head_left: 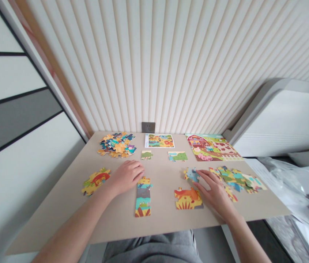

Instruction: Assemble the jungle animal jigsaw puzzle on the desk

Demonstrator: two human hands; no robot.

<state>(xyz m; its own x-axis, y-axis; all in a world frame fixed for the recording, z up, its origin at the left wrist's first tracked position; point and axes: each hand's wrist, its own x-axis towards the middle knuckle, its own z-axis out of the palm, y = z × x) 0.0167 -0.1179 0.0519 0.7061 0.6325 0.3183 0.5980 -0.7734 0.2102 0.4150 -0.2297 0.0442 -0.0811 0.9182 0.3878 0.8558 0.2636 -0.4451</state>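
Observation:
My left hand (128, 176) rests palm down on the table, its fingertips beside the top of a joined vertical puzzle strip (143, 199). The fingers are close together, and nothing shows under them. At the right, my right hand (210, 186) has thumb and fingers apart around the right edge of a blue puzzle piece (191, 174), with fingertips at that edge. Just below it lies a joined orange and yellow section (188, 199). A joined section with a red-maned lion (96, 180) is left of my left hand. A green piece (147, 155) and a green section (178, 156) lie farther back.
On the table (159, 226), a heap of loose pieces (117, 145) sits back left. A picture card (159, 141) stands out at the back middle, and a farm puzzle (213, 148) lies back right. More pieces (235, 177) are spread right of my right hand.

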